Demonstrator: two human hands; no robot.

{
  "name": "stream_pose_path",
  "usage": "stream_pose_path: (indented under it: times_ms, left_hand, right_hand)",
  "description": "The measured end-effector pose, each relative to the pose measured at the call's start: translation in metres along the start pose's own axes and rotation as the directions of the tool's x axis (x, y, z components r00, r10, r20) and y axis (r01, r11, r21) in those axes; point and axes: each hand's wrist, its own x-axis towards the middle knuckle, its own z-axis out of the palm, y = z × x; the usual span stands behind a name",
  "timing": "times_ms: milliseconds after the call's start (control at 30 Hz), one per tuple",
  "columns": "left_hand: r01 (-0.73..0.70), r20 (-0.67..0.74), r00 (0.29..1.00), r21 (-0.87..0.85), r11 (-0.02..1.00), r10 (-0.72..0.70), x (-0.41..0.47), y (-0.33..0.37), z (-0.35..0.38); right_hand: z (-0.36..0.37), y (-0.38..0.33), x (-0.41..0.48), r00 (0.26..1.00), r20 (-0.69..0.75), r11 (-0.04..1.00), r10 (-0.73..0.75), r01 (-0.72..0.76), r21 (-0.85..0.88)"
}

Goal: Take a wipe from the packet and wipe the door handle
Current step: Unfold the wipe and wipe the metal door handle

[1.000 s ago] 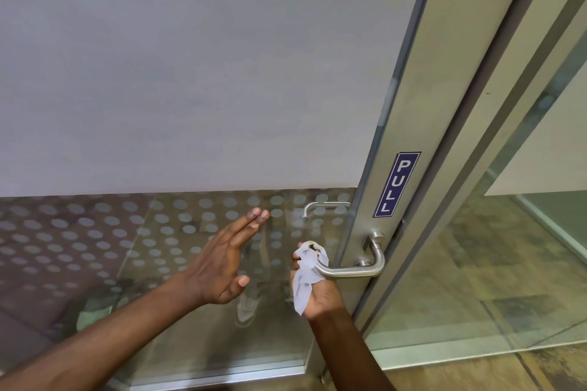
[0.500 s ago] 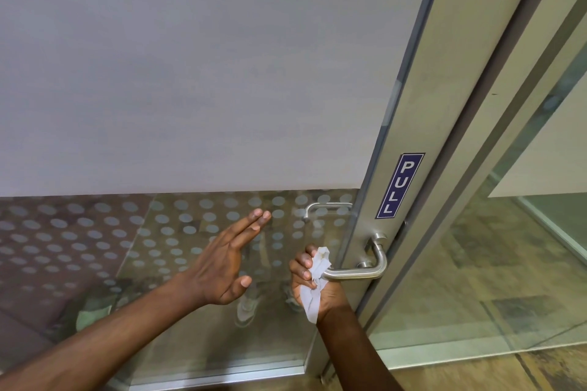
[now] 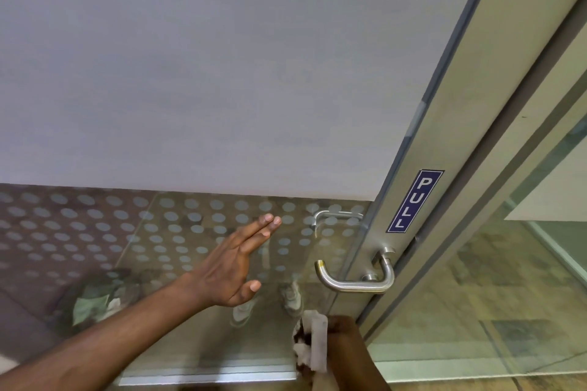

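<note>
A steel lever door handle (image 3: 352, 283) sticks out from the metal door frame, bare along its whole length. My right hand (image 3: 341, 343) is below and left of it, near the bottom edge, shut on a crumpled white wipe (image 3: 313, 344); hand and wipe are apart from the handle. My left hand (image 3: 236, 267) is held flat with fingers straight and together against or just before the glass door panel, left of the handle. No wipe packet is in view.
A blue PULL sign (image 3: 414, 201) is on the door frame (image 3: 444, 143) above the handle. The glass door (image 3: 190, 73) is frosted above and dotted below, with a second handle (image 3: 333, 216) behind it. A glass side panel (image 3: 508, 311) stands right.
My right hand with the wipe has slid off the handle's end and dropped down, away from it. My left hand has stayed by the glass.
</note>
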Motion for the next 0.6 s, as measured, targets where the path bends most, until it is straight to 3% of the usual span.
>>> stream_pose_path:
  times_ms: [67, 133, 333, 400, 500, 567, 600]
  left_hand:
    - [0.007, -0.011, 1.0, 0.002, 1.0, -0.007, 0.0, 0.0, 0.0]
    - [0.017, -0.008, 1.0, 0.006, 1.0, -0.017, 0.0, 0.001, 0.001]
    - [0.024, -0.028, 0.999, 0.021, 0.999, -0.023, -0.002, 0.002, 0.005]
    - [0.026, -0.041, 0.999, 0.021, 0.999, -0.025, -0.002, 0.002, 0.007]
    - [0.033, -0.058, 0.998, 0.013, 0.999, -0.032, -0.003, 0.003, 0.008]
    - [0.03, -0.069, 0.997, 0.006, 1.0, -0.029, -0.002, 0.004, 0.009]
    - [0.028, -0.075, 0.997, 0.003, 1.0, -0.028, -0.002, 0.004, 0.009]
  right_hand:
    - [-0.005, -0.022, -0.007, 0.972, -0.139, 0.976, -0.19, 0.171, -0.138]
    - [-0.014, -0.037, -0.009, 0.903, -0.234, 0.93, -0.36, 0.326, -0.172]
    - [-0.035, -0.06, 0.02, 0.778, -0.343, 0.824, -0.526, 0.367, -0.431]
    - [-0.034, -0.058, 0.027, 0.646, -0.399, 0.738, -0.65, 0.414, -0.532]
    - [-0.032, -0.052, 0.034, 0.389, -0.412, 0.565, -0.824, 0.495, -0.661]
    - [-0.036, -0.047, 0.042, 0.282, -0.286, 0.388, -0.916, 0.443, -0.808]
    - [-0.037, -0.047, 0.046, 0.267, -0.21, 0.303, -0.941, 0.379, -0.874]
